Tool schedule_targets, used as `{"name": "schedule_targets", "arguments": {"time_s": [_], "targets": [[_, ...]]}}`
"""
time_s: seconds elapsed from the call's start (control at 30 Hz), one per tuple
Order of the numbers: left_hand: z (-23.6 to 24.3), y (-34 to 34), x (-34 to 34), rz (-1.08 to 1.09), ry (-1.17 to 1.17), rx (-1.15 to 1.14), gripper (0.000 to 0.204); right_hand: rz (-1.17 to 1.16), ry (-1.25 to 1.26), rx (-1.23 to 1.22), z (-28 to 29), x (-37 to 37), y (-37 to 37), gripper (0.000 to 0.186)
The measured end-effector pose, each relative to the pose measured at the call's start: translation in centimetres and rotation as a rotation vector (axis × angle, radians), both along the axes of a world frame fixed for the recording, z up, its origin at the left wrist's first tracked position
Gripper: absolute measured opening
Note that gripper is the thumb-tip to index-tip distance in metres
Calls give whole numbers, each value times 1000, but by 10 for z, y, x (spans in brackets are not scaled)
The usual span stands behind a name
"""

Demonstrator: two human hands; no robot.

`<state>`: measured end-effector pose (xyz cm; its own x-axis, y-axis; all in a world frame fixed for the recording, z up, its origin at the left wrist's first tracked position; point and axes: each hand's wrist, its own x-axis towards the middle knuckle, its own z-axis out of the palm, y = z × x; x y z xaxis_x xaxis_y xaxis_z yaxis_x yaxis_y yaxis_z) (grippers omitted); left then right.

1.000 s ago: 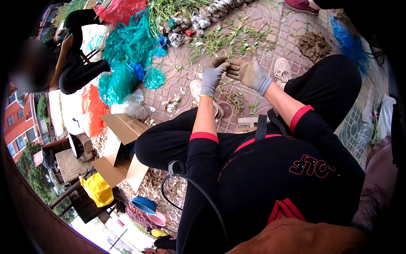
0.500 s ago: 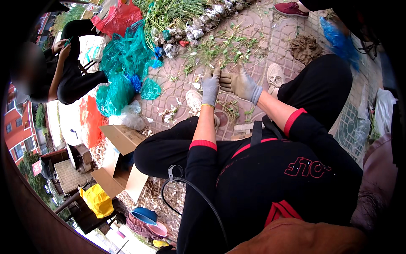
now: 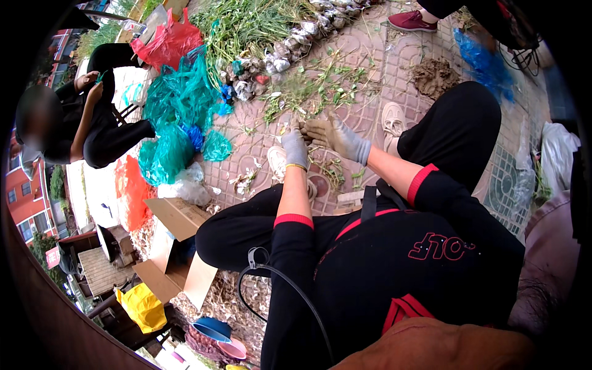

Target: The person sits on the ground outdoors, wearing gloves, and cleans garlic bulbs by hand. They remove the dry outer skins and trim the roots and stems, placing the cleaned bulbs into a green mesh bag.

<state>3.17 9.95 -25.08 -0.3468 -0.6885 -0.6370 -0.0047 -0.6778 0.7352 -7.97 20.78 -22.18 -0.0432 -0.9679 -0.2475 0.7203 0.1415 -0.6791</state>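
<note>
Both my hands wear grey work gloves with tan, soiled palms, held up together in front of my knees. My right hand (image 3: 340, 139) lies flat and open, its stretched fingers pointing left at my left hand. Seen nearly edge-on, my left hand (image 3: 295, 145) is upright with its fingers partly hidden; it appears open and close to or touching the right fingertips. I see nothing held in either. Beyond them, plucked green leaves and stems (image 3: 320, 86) litter the paving. Farther off lies a heap of green stalks (image 3: 246, 31) edged by pale bulbs (image 3: 280, 57) that look like garlic.
Green plastic bags (image 3: 179, 92) and a red bag (image 3: 166, 38) lie at the left, near a seated person (image 3: 92, 117). An open cardboard box (image 3: 179, 217) stands by my left knee. A mud clump (image 3: 435, 77) and blue plastic (image 3: 484, 58) are at the right.
My hands have moved slightly left and lower in the picture, staying close together. The right hand has turned a little, its fingers still stretched out. The whole view has shifted slightly.
</note>
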Motion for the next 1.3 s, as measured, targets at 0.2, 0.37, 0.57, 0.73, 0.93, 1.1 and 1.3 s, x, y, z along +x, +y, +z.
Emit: {"name": "schedule_targets", "arguments": {"time_s": [0.2,0.37,0.57,0.73,0.93,1.1,1.3], "targets": [[21,14,-4,110,203,380,77,-379,1200,-303,38,1,-7,66],[77,36,-53,-87,420,360,79,-71,1063,537,-109,-39,-3,68],[30,26,-18,-215,10,-288,61,-65,471,209,46,29,-9,57],[27,49,-28,-283,17,-423,68,-363,696,25,91,21,-8,57],[88,15,-18,-586,-47,-715,70,-599,519,-256,138,-4,-16,67],[165,4,-30,-72,416,-55,79,-584,391,-371,167,-23,-7,75],[255,0,-6,-65,546,-145,70,-732,434,-690,286,-86,83,76]]}}
